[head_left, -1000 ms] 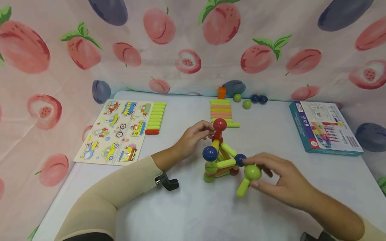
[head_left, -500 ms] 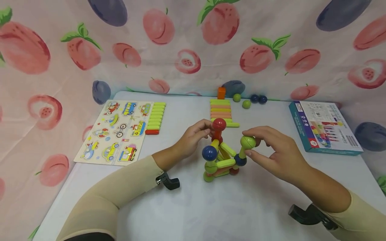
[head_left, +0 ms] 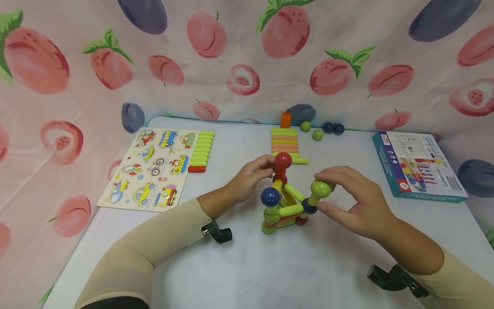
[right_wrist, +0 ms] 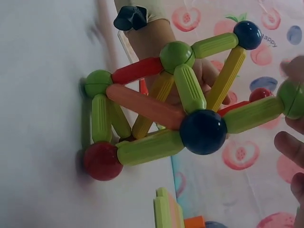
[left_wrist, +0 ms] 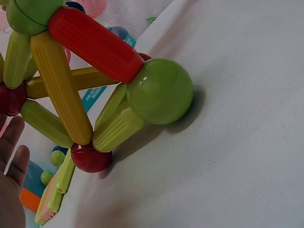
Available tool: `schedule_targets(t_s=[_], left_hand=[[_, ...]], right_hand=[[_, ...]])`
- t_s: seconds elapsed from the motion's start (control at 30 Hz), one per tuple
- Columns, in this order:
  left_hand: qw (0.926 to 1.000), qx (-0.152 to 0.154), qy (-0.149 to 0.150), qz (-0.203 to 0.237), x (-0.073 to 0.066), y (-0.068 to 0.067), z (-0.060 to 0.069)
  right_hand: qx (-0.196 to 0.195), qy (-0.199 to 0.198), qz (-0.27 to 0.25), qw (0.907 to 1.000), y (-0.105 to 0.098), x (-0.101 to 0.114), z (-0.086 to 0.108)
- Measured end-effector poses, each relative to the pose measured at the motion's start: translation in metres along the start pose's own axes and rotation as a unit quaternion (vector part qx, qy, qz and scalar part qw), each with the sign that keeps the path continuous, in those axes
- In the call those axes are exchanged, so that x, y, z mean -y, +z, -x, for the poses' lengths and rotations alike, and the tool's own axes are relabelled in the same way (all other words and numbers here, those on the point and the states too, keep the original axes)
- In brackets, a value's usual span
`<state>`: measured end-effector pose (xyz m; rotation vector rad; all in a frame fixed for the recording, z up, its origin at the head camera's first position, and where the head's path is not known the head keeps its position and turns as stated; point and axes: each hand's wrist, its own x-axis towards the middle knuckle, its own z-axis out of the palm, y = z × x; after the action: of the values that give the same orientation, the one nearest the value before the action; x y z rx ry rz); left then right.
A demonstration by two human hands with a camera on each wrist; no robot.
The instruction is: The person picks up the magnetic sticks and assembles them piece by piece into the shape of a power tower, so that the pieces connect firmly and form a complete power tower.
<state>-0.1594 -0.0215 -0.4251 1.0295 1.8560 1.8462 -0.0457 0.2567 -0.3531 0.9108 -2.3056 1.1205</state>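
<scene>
A toy frame of coloured balls and ribbed sticks stands mid-table, with a red ball [head_left: 283, 160] on top. On its right, a green ball [head_left: 320, 189] on a light green stick [right_wrist: 252, 114] slants up from a dark blue ball [right_wrist: 203, 132]. My right hand [head_left: 356, 204] is around this green ball, forefinger by its top and thumb spread lower; in the right wrist view the thumb is blurred. My left hand [head_left: 247, 178] is behind the frame's left side, fingers loosely bent by the red pieces; contact there is unclear. A yellow stick [left_wrist: 61, 88] shows in the left wrist view.
A picture puzzle board [head_left: 148, 169] lies left, beside a row of green sticks [head_left: 202, 148]. Farther back are more sticks [head_left: 284, 139], an orange block [head_left: 285, 120], green balls [head_left: 317, 134] and dark blue balls [head_left: 338, 129]. A box [head_left: 420, 165] lies right.
My right hand has raised the green ball and stick from in front of the frame onto the blue ball. Its thumb has since moved lower, away from the green ball. My left hand stays put.
</scene>
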Motion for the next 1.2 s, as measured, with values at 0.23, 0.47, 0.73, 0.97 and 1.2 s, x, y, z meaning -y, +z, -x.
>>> schedule_targets(t_s=[0.23,0.47,0.73,0.97,1.2], left_hand=[[0.9997,0.016,-0.018,0.008,-0.001,0.001,0.003],[0.9998,0.019,-0.009,0.004,0.003,0.0,0.005],[0.998,0.033,0.04,-0.037,0.002,-0.002,0.003],[0.9954,0.025,0.039,-0.084,-0.004,-0.003,0.001],[0.9951,0.021,0.044,-0.085,-0.004,-0.001,-0.002]], right_hand=[[-0.024,0.154,0.03,0.9873,0.006,-0.037,-0.02],[0.212,0.198,0.242,0.9259,0.048,-0.112,-0.044],[0.291,0.237,0.264,0.8886,0.057,-0.127,-0.043],[0.328,0.345,0.04,0.8784,0.02,-0.097,-0.043],[0.287,0.312,-0.313,0.8497,0.004,-0.078,-0.04]])
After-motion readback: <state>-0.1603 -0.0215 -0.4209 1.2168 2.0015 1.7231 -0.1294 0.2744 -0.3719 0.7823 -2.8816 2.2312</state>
